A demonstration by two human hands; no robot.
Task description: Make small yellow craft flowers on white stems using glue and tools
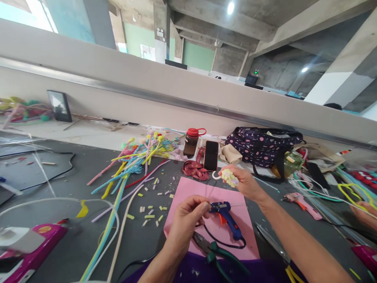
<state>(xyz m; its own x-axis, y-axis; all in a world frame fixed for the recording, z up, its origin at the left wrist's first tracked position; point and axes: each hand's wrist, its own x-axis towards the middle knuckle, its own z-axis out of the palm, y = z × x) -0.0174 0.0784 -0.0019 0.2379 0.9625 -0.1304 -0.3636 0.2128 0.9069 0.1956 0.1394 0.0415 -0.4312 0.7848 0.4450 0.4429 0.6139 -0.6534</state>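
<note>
Between the fingers of my right hand (249, 184) is a pale yellow and lilac fuzzy flower-like cluster (229, 177), raised above the far edge of a pink sheet (185, 196). A white curl (216, 175) shows just left of the cluster. My left hand (188, 216) has thumb and fingers pinched together beside the front end of a blue glue gun (228, 220); what they hold, if anything, is hidden. The glue gun lies on the sheet, with its orange trigger showing. Nearer to me, green-handled pliers (213, 251) lie partly over the sheet's front edge.
Short cut pieces (149, 216) and colourful pipe cleaners (135, 161) lie to the left. Behind are a red-capped bottle (192, 142), a phone (211, 155) and a patterned bag (262, 145). Scissors (272, 241) and a pink glue gun (303, 204) lie right, near another person's hand (365, 214).
</note>
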